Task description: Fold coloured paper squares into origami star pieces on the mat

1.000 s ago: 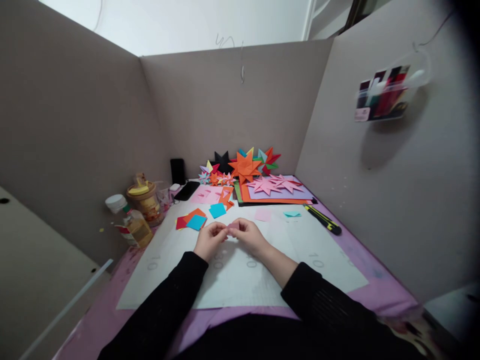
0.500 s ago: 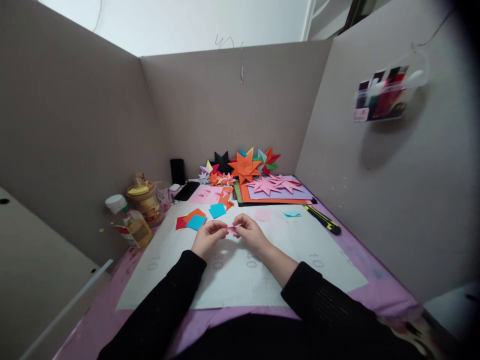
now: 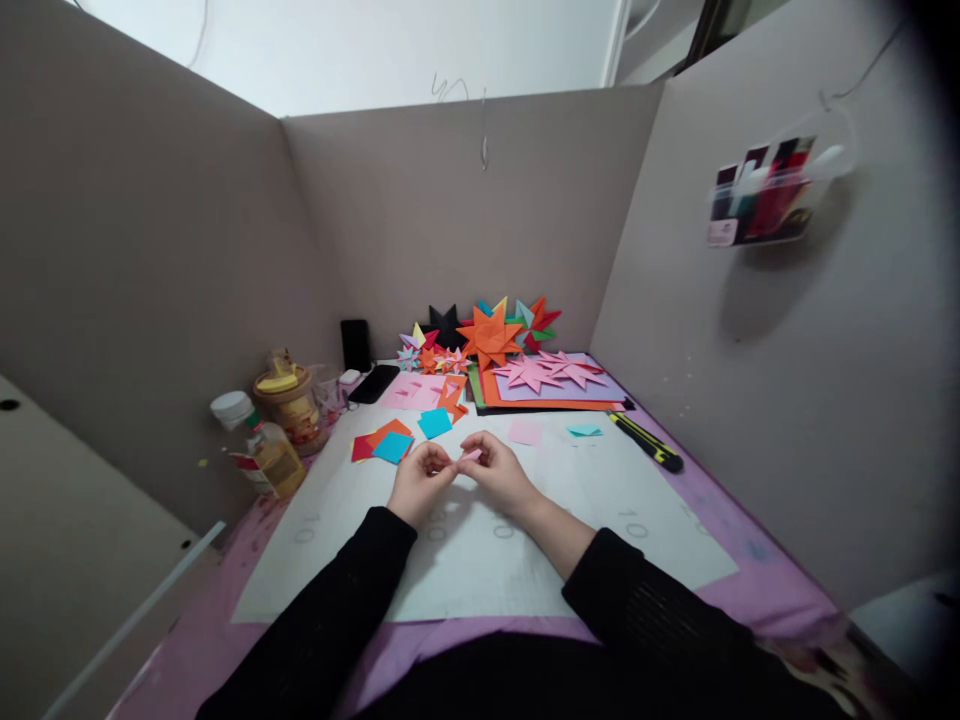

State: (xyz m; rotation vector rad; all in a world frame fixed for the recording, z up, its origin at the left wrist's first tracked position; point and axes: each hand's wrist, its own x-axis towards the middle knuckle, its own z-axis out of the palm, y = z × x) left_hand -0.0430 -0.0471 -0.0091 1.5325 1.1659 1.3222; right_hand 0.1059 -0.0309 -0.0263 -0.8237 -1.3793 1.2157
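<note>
Over the middle of the white sheet [image 3: 330,570], a small folded piece of pink paper [image 3: 472,455] is pinched between my two hands. My left hand [image 3: 423,484] is closed at its left end, fingertips touching the right hand's. My right hand [image 3: 496,474] is closed on the paper from the other side and hides part of it. To the left lie blue, orange and red paper squares [image 3: 392,447]. A pale pink square [image 3: 525,432] and a folded turquoise piece [image 3: 584,430] lie beyond my right hand.
A yellow-black utility knife [image 3: 646,442] lies at the right. Folded paper stars [image 3: 491,335] stand at the back, with pink stars [image 3: 531,371] on coloured sheets. A glue bottle [image 3: 274,455], a tub [image 3: 296,405] and a phone [image 3: 374,383] are at the left. Grey panels [image 3: 465,220] surround the table.
The pink paper has turned and been folded narrower between my fingers, and less of it shows. My hands have drawn slightly closer together.
</note>
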